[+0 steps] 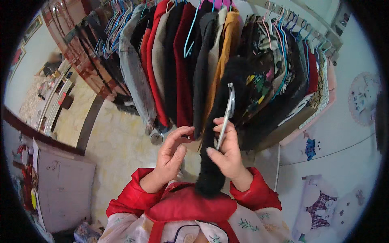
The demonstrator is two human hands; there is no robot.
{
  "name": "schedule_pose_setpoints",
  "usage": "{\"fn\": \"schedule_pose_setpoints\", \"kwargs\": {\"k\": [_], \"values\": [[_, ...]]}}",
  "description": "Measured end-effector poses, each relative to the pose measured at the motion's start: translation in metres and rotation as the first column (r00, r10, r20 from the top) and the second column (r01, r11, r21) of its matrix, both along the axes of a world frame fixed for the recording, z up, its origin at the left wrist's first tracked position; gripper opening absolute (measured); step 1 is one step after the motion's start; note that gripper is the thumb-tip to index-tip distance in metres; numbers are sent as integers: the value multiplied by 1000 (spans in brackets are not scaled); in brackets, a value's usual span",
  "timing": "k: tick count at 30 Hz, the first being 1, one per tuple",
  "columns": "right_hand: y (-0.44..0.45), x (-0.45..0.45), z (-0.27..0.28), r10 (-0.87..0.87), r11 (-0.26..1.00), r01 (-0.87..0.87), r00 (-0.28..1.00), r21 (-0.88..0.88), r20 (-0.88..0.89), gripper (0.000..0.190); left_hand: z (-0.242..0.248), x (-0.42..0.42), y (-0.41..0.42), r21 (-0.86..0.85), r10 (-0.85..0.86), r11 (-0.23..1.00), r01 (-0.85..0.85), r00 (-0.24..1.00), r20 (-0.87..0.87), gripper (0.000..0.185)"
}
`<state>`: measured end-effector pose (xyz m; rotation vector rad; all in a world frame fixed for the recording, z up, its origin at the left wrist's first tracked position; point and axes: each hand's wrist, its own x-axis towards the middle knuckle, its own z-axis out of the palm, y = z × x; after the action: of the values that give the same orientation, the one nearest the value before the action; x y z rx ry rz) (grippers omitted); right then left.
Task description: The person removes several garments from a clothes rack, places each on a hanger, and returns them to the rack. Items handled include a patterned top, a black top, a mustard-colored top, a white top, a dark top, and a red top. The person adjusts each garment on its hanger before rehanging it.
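My right hand [229, 152] grips a slim, glossy, pale grey object [224, 129], seen nearly edge-on; it may be a clothes hanger, but I cannot tell for sure. Its upper end is bent and has small ridges. Next to that hand, a fuzzy black garment [212, 170] hangs down almost to my red apron [191, 202]. Whether my fingers also pinch the black fabric is unclear. My left hand [171, 152] is raised with curled, parted fingers and nothing in it. Its fingertips are close to the lower end of a dark grey garment [200, 100].
Jackets and coats, among them a red coat [155, 91] and a mustard garment [229, 27], hang in a row ahead. Bare hangers [120, 27] bunch at upper left. A grey cabinet [65, 188] stands left, a decorated pale surface [328, 152] right. A person [54, 63] sits far left.
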<state>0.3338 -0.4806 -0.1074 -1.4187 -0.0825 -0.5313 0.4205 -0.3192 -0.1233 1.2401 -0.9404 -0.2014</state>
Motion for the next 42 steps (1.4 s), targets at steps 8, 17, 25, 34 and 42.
{"fn": "schedule_pose_setpoints", "kwargs": {"k": [8,17,25,34,42], "values": [[34,-60,-6,148,876,-107,988,-470,51,64,-1,-89,34,-11,69,997,-71,988,-136,56],[101,-74,2,355,808,-246,928,-536,109,65,21,-146,103,170,377,909,-380,925,54,51],[236,-101,17,724,596,-559,685,-576,84,66,20,-222,232,136,766,601,-788,616,184,49],[422,-177,6,977,175,-865,212,-470,-27,74,11,-344,397,41,912,363,-931,346,-220,18],[496,-232,-33,938,-59,-936,67,-348,-341,73,7,-452,501,12,937,161,-987,149,-317,38]]}}
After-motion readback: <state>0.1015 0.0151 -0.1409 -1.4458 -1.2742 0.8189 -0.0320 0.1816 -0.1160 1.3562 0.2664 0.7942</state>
